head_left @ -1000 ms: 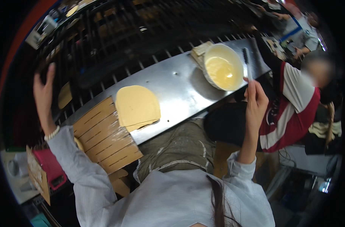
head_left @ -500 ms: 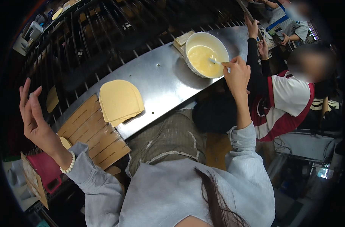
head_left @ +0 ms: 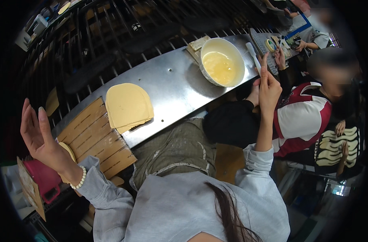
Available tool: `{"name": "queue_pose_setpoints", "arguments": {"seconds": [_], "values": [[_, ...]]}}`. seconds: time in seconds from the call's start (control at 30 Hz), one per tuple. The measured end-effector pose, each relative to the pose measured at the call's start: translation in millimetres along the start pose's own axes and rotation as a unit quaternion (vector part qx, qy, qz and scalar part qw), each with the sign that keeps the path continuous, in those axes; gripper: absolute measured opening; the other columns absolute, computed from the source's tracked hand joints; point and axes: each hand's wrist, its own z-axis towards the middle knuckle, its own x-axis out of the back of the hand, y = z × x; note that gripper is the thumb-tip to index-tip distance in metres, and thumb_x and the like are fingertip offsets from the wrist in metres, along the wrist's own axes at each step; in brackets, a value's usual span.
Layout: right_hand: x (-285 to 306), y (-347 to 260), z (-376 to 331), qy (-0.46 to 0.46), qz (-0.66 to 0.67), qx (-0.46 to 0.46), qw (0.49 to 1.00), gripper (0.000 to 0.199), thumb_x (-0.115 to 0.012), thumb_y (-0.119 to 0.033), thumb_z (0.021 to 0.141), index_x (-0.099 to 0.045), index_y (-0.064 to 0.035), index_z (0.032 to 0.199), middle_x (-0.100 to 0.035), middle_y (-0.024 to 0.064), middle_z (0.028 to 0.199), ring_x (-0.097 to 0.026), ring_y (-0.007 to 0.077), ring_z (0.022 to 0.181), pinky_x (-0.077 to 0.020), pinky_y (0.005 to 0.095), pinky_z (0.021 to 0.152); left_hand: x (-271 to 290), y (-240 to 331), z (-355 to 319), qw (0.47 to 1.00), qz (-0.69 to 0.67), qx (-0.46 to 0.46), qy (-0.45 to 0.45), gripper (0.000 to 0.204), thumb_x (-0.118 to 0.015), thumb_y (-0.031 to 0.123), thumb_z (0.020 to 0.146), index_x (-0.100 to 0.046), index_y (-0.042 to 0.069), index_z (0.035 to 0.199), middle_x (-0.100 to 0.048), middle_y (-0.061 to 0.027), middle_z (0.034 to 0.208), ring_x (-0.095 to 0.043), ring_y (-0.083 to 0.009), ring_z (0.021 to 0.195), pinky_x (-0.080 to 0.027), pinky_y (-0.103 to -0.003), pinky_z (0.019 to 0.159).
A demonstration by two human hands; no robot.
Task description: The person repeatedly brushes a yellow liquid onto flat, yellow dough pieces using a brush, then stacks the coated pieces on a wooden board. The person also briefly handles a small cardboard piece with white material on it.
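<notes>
Head view shows our left hand (head_left: pixel 38 137) raised, fingers spread, holding nothing, beside the slatted wooden board (head_left: pixel 96 139). Our right hand (head_left: pixel 269 86) is lifted, loosely curled and seemingly empty, just right of the white bowl (head_left: pixel 223 61). The stack of yellow dough sheets (head_left: pixel 128 107) lies between them, nearer our left.

A person in a red and white top (head_left: pixel 303 121) sits to the right. Far right, a board (head_left: pixel 272 42) carries a roll of tape (head_left: pixel 270 44). A dark metal grille (head_left: pixel 111 36) spans the far side, and a pink box (head_left: pixel 40 177) sits near left
</notes>
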Motion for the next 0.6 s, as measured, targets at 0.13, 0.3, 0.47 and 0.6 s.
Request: {"name": "queue_pose_setpoints", "arguments": {"seconds": [0.13,0.3,0.47,0.6], "values": [[15.9,14.7,-2.5,-0.026,-0.039,0.035,0.998,0.042,-0.063,-0.039,0.105,-0.079,-0.0035,0.088,-0.062,0.0091,0.059,-0.058,0.0145,0.056,-0.0457,0.0332,0.060,19.4,-11.2,-6.6,0.999,0.026,0.021,-0.001,0.030,-0.064,0.006,0.103,-0.062,-0.003,0.131,-0.062,-0.0183,0.144,-0.057,-0.0245,0.136,-0.044,-0.037,0.118],[40.4,21.6,-12.0,0.043,-0.245,0.178,0.952,0.021,-0.084,-0.024,0.086,-0.083,-0.0183,0.106,-0.069,0.0044,0.090,-0.063,0.0237,0.092,-0.0490,0.0381,0.083,37.0,-23.1,-17.5,0.996,0.057,0.076,-0.001,0.033,-0.062,0.007,0.104,-0.060,-0.003,0.135,-0.063,-0.0171,0.143,-0.058,-0.0247,0.135,-0.044,-0.037,0.117],[35.5,21.4,-4.1,0.187,-0.077,0.128,0.971,0.021,-0.081,-0.024,0.092,-0.082,-0.0121,0.110,-0.074,0.0067,0.095,-0.068,0.0206,0.084,-0.0515,0.0371,0.074,32.2,-21.6,-26.8,0.994,0.058,0.094,0.003,0.035,-0.062,0.008,0.104,-0.058,-0.002,0.138,-0.064,-0.0164,0.142,-0.058,-0.0248,0.135,-0.043,-0.037,0.117],[22.1,8.0,0.6,0.171,0.072,0.061,0.981,0.034,-0.071,-0.034,0.103,-0.079,-0.0008,0.100,-0.073,0.0063,0.082,-0.060,0.0103,0.068,-0.0461,0.0306,0.062,24.3,-26.9,-35.2,0.995,0.039,0.092,0.000,0.036,-0.062,0.009,0.105,-0.058,-0.001,0.139,-0.063,-0.0160,0.142,-0.058,-0.0244,0.134,-0.043,-0.037,0.116]]}}
